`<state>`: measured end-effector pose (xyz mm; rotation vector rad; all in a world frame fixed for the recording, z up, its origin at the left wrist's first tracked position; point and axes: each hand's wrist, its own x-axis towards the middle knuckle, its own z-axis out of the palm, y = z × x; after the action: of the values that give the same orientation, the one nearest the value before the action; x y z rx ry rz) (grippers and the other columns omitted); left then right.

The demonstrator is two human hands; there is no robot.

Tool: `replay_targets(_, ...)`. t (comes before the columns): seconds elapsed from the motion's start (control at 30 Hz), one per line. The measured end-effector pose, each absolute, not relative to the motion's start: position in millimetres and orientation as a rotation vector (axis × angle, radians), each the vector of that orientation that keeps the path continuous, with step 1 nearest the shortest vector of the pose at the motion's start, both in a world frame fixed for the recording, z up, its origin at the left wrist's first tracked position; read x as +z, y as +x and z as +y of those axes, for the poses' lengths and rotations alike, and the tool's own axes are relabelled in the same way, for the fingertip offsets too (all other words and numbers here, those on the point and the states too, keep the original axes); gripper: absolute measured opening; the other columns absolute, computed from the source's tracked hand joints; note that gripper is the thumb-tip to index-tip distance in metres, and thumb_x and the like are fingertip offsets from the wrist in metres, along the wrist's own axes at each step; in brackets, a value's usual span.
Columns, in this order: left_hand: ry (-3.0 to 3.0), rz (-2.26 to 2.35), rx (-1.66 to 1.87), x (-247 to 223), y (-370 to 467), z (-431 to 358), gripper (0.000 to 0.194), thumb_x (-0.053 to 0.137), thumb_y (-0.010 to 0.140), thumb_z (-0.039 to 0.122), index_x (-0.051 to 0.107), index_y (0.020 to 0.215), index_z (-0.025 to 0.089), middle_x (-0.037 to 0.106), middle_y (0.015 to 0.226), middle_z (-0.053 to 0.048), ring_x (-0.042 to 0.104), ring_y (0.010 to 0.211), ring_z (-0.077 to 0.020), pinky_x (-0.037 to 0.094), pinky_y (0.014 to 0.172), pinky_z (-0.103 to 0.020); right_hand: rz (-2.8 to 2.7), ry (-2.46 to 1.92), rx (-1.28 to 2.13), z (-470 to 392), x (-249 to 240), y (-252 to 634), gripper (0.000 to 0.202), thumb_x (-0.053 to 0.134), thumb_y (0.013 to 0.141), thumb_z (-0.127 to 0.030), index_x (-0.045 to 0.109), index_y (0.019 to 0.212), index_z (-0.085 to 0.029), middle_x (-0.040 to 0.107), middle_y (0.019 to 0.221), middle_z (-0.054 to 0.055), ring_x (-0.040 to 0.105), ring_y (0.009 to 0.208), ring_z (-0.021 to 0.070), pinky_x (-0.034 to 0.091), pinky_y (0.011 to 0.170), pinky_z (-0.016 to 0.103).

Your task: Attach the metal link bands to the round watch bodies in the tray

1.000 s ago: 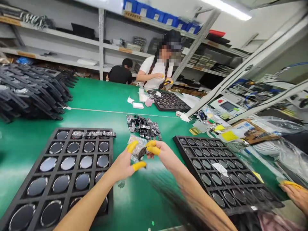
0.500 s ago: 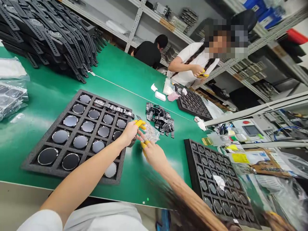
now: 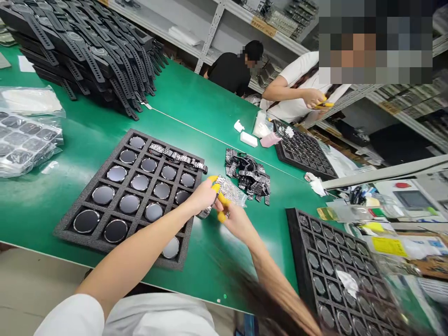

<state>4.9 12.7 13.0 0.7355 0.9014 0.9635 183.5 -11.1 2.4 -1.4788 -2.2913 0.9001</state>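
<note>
My left hand (image 3: pixel 205 197), with yellow finger covers, is closed on a metal-link watch strap (image 3: pixel 220 181) beside the right edge of a grey foam tray (image 3: pixel 140 198). Round dark watch faces fill many of the tray's compartments, and link straps lie across its upper part. My right hand (image 3: pixel 233 214), also with yellow finger covers, meets the left at the strap; its fingertips are pressed together, and what they hold is too small to make out. Just behind the hands lies a clear bag (image 3: pixel 236 193) of small parts. Past it is a pile of black link straps (image 3: pixel 249 175).
A tall stack of black-strapped watches (image 3: pixel 94 51) stands at the back left, with bagged parts (image 3: pixel 26 135) before it. Another foam tray (image 3: pixel 292 247) is at the right. Across the green table (image 3: pixel 189 109) two people sit, one with yellow finger covers.
The view has shifted, so the table things appear farther right and the right-hand tray lower. My hands have come together, and a link strap now shows upright between my fingers.
</note>
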Motion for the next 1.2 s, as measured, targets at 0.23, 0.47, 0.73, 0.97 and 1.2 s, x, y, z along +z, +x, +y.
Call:
replay_targets(0.23,1.181,1.003,0.683,20,3,0,0.023,0.047,0.099,0.023,0.063,0.116,0.016,0.059,0.052,0.005,0.064,0.041,-0.0159,0.044,0.043,-0.019,-1.021,-1.149,1.624,-22,1,191,0.045,0.093,0.072,-0.045,0.056,0.086,-0.022,0.057,0.069,-0.004,0.043,0.047,0.0080,0.026,0.035,0.016)
replay_targets(0.47,1.407,0.854,0.570,16,-3,-2,0.031,0.051,0.100,0.031,0.064,0.125,0.019,0.067,0.066,0.004,0.054,0.034,-0.0091,0.035,0.036,-0.017,-0.870,-0.974,2.030,-20,-1,208,0.045,0.097,0.069,-0.040,0.066,0.091,-0.015,0.054,0.065,-0.004,0.037,0.046,0.0041,0.022,0.033,0.012)
replay_targets(0.73,1.450,0.894,0.583,13,-4,0,0.037,0.050,0.097,0.025,0.064,0.131,0.021,0.067,0.065,0.005,0.059,0.037,-0.0093,0.039,0.041,-0.016,-0.731,-0.882,2.139,-14,-2,213,0.038,0.095,0.070,-0.031,0.067,0.089,-0.013,0.058,0.069,-0.001,0.042,0.049,0.0046,0.024,0.033,0.010)
replay_targets(0.97,1.393,0.910,0.632,10,-3,0,0.037,0.053,0.098,0.029,0.063,0.133,0.019,0.072,0.071,0.002,0.060,0.038,-0.0101,0.041,0.041,-0.017,-0.667,-0.878,2.116,-12,-3,215,0.038,0.095,0.070,-0.029,0.063,0.084,-0.015,0.055,0.066,-0.003,0.042,0.050,0.0042,0.026,0.033,0.008)
replay_targets(1.2,1.322,0.874,0.674,3,-1,0,0.037,0.059,0.097,0.032,0.062,0.131,0.017,0.073,0.068,0.001,0.060,0.037,-0.0114,0.041,0.042,-0.018,-0.684,-0.845,2.132,-13,-6,214,0.037,0.093,0.071,-0.028,0.063,0.086,-0.015,0.056,0.069,-0.002,0.042,0.049,0.0038,0.027,0.033,0.008)
